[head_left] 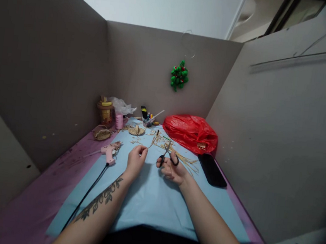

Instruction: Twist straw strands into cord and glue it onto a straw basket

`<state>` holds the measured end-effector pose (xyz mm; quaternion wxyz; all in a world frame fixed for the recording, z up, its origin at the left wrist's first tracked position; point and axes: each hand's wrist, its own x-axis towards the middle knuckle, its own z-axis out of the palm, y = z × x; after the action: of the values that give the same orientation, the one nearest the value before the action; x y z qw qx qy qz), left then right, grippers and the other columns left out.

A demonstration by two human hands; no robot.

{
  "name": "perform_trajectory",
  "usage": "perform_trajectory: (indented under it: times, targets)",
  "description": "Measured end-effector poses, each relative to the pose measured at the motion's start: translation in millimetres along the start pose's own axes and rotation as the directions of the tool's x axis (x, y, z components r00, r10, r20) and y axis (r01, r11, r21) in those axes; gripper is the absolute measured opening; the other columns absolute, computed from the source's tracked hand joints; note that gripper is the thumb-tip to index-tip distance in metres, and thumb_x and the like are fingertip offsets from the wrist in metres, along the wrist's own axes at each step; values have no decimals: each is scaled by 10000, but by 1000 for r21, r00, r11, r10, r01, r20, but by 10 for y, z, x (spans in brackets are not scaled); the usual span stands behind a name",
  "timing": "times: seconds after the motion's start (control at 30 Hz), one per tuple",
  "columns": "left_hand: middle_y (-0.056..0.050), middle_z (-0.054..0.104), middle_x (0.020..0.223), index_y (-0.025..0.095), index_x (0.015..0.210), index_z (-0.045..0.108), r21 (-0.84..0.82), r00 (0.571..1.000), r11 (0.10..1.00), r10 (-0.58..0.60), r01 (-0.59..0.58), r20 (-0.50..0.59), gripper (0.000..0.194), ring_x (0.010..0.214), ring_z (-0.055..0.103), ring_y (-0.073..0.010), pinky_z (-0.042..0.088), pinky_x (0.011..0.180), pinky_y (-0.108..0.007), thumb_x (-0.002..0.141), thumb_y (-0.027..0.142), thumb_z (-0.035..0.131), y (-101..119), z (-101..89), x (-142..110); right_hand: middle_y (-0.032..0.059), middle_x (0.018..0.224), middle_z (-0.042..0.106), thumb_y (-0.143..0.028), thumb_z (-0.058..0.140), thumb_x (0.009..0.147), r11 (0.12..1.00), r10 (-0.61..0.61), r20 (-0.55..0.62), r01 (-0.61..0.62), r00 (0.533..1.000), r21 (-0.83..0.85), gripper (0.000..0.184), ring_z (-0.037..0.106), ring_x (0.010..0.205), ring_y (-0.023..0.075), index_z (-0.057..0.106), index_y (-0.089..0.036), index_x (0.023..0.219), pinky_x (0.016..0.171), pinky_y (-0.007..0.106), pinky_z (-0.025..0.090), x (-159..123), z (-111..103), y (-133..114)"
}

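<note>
My left hand (137,159) pinches the end of a thin straw-coloured strip (152,142) between thumb and fingertips; the strip slants up and away from it. In my right hand (171,168) is a pair of scissors (167,150) with black handles, thumb and fingers in the loops, blades parted and pointing away from me. The blades are to the right of the strip and look apart from it. Behind both hands, loose straw strips (184,157) and small scraps are strewn over the light blue cover (156,206).
At left lie a pink glue gun (108,153) with a black cord and a woven piece (102,134). Farther back are another woven piece (137,130), a pink spool (119,121), a jar (105,112) and a cup of tools (148,121). A red bag (191,132) and black phone (212,170) lie right.
</note>
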<state>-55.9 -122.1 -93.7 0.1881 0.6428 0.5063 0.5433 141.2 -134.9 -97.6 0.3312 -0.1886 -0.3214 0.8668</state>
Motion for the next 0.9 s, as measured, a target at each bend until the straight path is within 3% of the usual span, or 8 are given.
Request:
perform_trajectory:
  times: [0.1,0.2,0.33,0.43,0.6,0.9]
  targets:
    - [-21,621,729,173,759,598,20,1000,1000,15,-15,3,151,683,562,-145,420,668,-257,817,263,491,11,-7,-7,100,902,661,-654,455,797,995,-82,-18,81,996,-63,609,463,448,61,568,-109,1043,301,140,274,-31,16,-5]
    - [-25,612,746,181,770,590,84,997,995,64,-61,-34,157,707,558,-151,411,680,-263,835,254,468,47,-42,-16,147,917,664,-702,504,728,976,-125,52,132,991,-171,714,507,489,78,584,-72,1054,329,151,302,-38,61,43]
    - [-34,608,783,190,788,584,152,994,984,97,-87,-57,155,757,561,-163,411,700,-270,847,242,450,75,-91,-18,198,861,675,-790,423,687,955,7,165,42,986,-292,841,559,508,117,606,-29,997,318,157,275,-9,87,155]
    - [-38,614,813,193,811,582,163,993,983,95,-83,-65,156,785,563,-167,417,710,-272,856,246,443,76,-103,-16,212,872,678,-823,344,682,944,104,160,-47,982,-328,890,582,493,123,600,-30,994,296,153,257,26,89,224]
    - [-40,610,812,192,818,577,232,993,968,110,-95,-51,153,766,559,-167,418,703,-277,861,235,437,94,-90,-31,197,849,690,-809,214,732,950,164,77,-137,983,-279,897,574,422,104,606,-37,966,278,155,272,85,87,275]
    - [-40,610,824,202,858,581,291,983,939,180,-185,44,140,774,556,-164,425,715,-273,867,223,443,138,-25,-95,185,719,694,-764,130,786,992,99,92,-91,991,-86,888,511,305,104,601,-19,896,236,177,252,115,64,220]
